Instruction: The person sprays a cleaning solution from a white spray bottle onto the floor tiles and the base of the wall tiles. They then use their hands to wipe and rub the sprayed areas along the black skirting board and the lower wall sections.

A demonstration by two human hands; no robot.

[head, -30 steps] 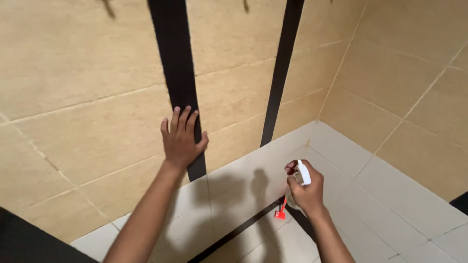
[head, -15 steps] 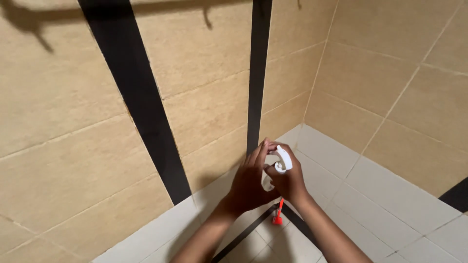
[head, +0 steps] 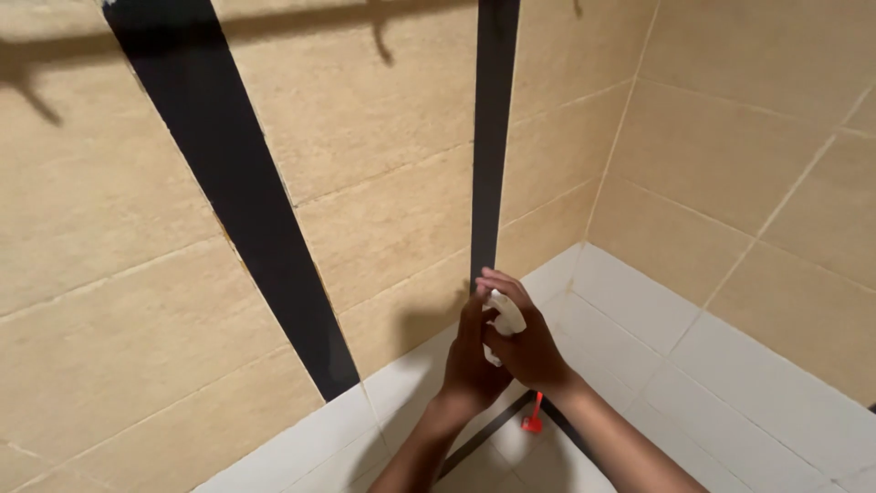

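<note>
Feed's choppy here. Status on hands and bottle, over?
Both hands on white bottle, held up near the wall corner. Left hand wrapped beside it, right hand gripping it. Red part hangs below. Nothing in the way.

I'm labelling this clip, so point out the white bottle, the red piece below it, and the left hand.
white bottle (head: pixel 507 319), head view, on its exposed top.
red piece (head: pixel 532 423), head view, on its lower end.
left hand (head: pixel 470 356), head view, on its back.
</note>
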